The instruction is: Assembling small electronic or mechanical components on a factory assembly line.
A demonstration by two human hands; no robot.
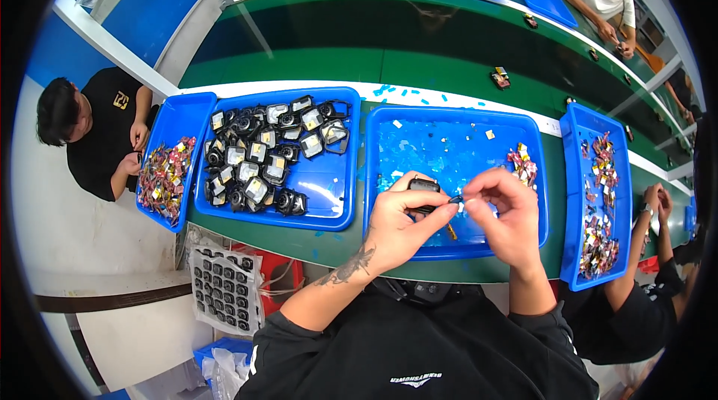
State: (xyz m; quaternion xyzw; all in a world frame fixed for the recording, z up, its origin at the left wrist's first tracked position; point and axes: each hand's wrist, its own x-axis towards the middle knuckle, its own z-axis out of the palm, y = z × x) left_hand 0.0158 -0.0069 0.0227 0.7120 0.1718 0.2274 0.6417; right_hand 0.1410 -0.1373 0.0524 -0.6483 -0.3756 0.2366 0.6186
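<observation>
My left hand (407,217) is closed around a small black plastic housing (424,185), its thumb pointing toward my right hand. My right hand (505,213) has thumb and forefinger brought together beside the left thumb tip, at a tiny dark piece (455,199); what that piece is I cannot make out. A thin yellow-orange strip (451,232) hangs below the left fingers. Both hands are over a blue tray (389,243) strewn with small blue film scraps, with a pile of small wired parts (523,164) at its right side.
Left of it, a blue tray (329,198) holds many black housings (256,152). Blue bins of wired parts stand at far left (166,179) and right (598,243). Beyond runs a green conveyor belt (336,41) with a few units on it. Co-workers sit on both sides.
</observation>
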